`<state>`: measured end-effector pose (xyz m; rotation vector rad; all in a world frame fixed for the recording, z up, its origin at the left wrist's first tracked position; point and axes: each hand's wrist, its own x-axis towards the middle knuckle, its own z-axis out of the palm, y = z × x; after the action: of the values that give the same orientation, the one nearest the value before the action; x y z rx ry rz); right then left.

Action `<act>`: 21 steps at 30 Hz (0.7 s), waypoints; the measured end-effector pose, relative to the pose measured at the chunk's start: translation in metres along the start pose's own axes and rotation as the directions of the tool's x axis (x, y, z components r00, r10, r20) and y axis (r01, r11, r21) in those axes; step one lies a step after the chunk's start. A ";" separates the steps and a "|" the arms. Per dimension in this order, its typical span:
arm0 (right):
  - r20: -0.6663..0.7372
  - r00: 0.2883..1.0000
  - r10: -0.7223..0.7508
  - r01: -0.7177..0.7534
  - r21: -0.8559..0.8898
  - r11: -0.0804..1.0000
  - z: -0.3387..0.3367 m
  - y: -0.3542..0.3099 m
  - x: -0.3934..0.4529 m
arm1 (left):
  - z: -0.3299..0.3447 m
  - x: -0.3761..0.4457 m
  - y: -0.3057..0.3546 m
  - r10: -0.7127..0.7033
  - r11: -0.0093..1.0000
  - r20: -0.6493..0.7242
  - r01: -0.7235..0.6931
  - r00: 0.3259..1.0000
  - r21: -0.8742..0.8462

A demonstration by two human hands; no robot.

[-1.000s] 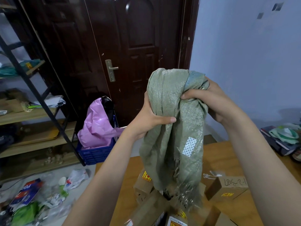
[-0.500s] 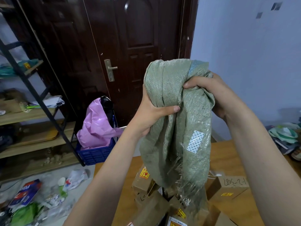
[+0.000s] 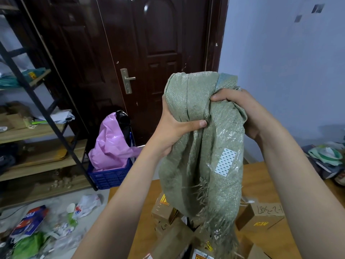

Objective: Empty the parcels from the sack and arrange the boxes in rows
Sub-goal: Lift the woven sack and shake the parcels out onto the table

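Observation:
A green woven sack hangs upside down over the wooden table, its frayed open mouth pointing down. My left hand grips the bunched sack from the left, and my right hand clutches its upper right part. A white patterned label shows on the sack's side. Below the mouth lies a heap of cardboard boxes, tumbled at odd angles. One box with handwriting sits apart to the right.
A dark wooden door stands behind. A blue crate with a pink plastic bag sits on the floor by a shelf rack. Litter covers the floor at left. Clutter lies at the table's right edge.
Both hands raised the sack slightly and then lowered it a little, regripping its bunched top; the frayed mouth swings above the box heap.

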<state>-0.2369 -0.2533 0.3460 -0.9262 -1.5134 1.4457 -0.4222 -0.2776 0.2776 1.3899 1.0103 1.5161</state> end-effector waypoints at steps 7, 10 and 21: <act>0.010 0.999 -0.034 0.034 0.022 0.999 -0.002 -0.009 0.000 | 0.005 0.000 0.011 0.031 0.998 -0.012 -0.031 0.999 -0.047; 0.002 1.000 -0.009 0.009 0.002 1.000 -0.003 -0.004 0.001 | 0.002 -0.001 0.008 -0.012 1.000 0.023 0.013 1.000 -0.027; 0.029 0.999 0.036 -0.039 0.090 0.995 -0.007 0.003 -0.002 | -0.008 -0.006 0.003 -0.033 0.999 0.194 0.026 0.980 0.037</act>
<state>-0.2298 -0.2520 0.3426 -0.8881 -1.4448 1.5460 -0.4298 -0.2848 0.2782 1.5086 0.9343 1.3175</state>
